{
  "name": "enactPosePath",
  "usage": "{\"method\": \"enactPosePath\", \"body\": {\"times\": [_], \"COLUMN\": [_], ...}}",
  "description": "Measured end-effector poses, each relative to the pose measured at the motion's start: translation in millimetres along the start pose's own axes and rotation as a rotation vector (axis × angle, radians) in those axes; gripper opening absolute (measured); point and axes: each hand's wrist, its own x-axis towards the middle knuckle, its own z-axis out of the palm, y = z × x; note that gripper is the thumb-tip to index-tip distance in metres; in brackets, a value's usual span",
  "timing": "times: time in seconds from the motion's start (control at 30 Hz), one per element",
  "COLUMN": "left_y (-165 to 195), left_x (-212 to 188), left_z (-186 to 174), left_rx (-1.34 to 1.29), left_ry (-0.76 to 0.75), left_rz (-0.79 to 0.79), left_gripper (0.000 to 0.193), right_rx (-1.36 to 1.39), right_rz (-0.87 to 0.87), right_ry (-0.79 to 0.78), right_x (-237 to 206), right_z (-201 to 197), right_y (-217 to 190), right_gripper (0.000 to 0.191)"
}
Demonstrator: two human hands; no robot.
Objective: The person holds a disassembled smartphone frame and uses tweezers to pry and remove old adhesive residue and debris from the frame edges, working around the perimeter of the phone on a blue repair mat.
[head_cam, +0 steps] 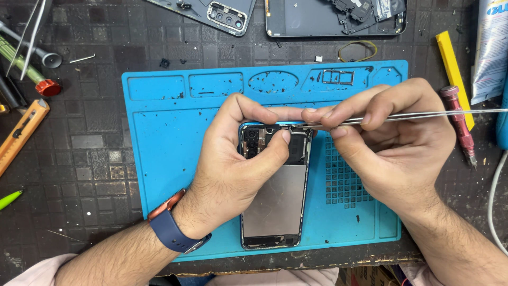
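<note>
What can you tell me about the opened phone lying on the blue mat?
The opened phone lies flat, back cover off, lengthwise on the blue mat. A large silvery battery panel fills its middle; dark circuit parts and camera modules sit at the far end, inside a bluish frame. The left hand grips its upper part, thumb pressing on the board. The right hand holds metal tweezers whose tips meet the phone's top edge.

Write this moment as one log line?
left hand: steadies opened phone | right hand: tweezers at phone's top edge | base: blue mat
</note>
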Motion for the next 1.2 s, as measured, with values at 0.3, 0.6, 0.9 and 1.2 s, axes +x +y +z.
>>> {"method": "enactPosePath", "body": {"times": [0.3,0.6,0.9,1.2], "left_y": [0.1,-1.4,-0.2,-0.4], "left_x": [-0.2,2.9,4.1,4.6], "left_z": [-0.9,-2.8,-2.1,-2.4], "left_rx": [-0.014,0.008,-0.082,-0.112], "left_ry": [-0.016,-0.006,0.022,0.015], "left_rz": [0.016,0.019,-0.042,-0.035], "left_gripper": [0.018,0.017,0.017,0.016], "right_rx": [-0.060,-0.124,-0.263,-0.346], "right_rz": [-0.007,-0.208,-0.250,-0.238], "right_ry": [0.040,-0.086,-0.070,-0.158], "right_x": [-3.6,-0.8,9.3,3.0], "right_z": [1.9,3.8,10.0,1.4], "right_y": [0.3,-0.1,-7.6,5.2], "right_gripper": [0.030,0.030,0.045,0.051]}}
